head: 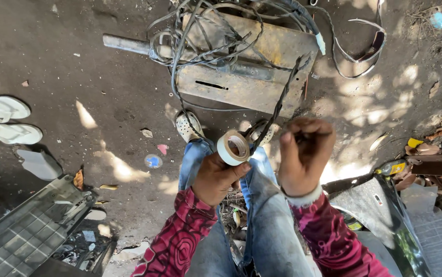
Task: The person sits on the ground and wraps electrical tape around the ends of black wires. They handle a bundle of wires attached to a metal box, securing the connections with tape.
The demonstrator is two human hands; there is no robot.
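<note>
Pale tape roll (233, 147) upright w/ dark twisted cable (281, 100) slanting up beside it, both mid-air

Single head-worn view, facing steeply down, near the lap, dirt ground (103, 77) beyond

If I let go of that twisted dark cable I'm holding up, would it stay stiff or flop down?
The twisted cable would probably sag: it runs in a slack line from the right hand to a loose tangle of wires. The twisting may add slight springiness. It looks light, since it is thin beside the tape roll.
</note>
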